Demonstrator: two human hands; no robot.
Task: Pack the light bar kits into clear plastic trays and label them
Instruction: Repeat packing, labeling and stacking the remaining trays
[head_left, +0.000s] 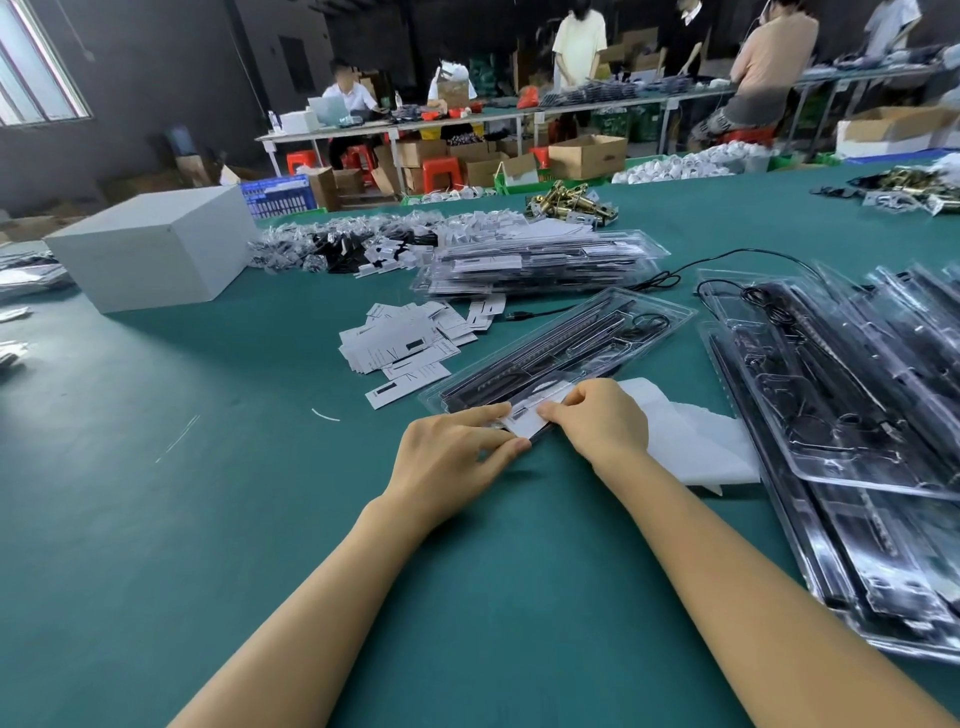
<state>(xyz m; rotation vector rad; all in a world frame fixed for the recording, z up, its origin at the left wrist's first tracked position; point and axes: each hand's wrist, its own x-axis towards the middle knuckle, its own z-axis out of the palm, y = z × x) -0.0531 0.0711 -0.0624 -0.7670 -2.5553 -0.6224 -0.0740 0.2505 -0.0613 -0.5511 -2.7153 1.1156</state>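
We see both hands pinching a white label (522, 422) at the near end of a clear tray (561, 349) on the green table (208, 519). Left hand (449, 460) at 9 o'clock of the label, right hand (602, 422) at 3 o'clock, forearms converging. The tray runs toward 1 o'clock, holding a black light bar kit (550, 351).

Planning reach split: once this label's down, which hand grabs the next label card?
Probably left. The left hand is on the side of the loose label cards; the right hand would have to cross the tray.

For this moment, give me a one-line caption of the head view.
Both hands, left and right, press a white label onto a clear tray.
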